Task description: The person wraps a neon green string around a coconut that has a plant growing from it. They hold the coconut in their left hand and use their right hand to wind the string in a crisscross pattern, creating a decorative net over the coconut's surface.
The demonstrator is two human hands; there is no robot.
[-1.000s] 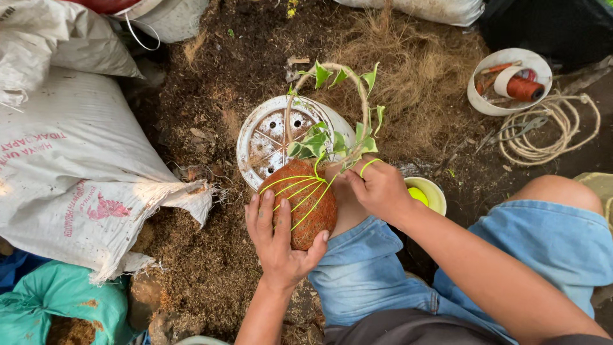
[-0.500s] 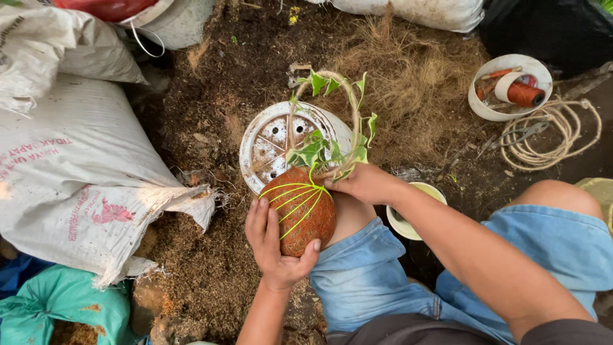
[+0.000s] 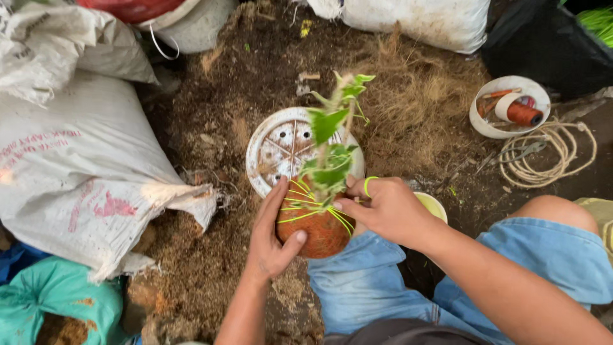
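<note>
Loose brown soil is covering the ground. Left hand point(image 3: 271, 233) is cupping the fibre ball point(image 3: 319, 223) over the knee, plant stem point(image 3: 332, 137) pointing away toward a white perforated tray point(image 3: 274, 150); right hand point(image 3: 383, 207) is pinching yellow-green string point(image 3: 369, 184). Sacks point(image 3: 76, 172) are lying left.

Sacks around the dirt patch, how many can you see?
4: a big white sack at left, a crumpled one above it, a teal one at the bottom left corner, and a white one at top. More may lie out of frame.

Garden potting spot: soil point(image 3: 211, 89), sacks point(image 3: 76, 166)
</note>
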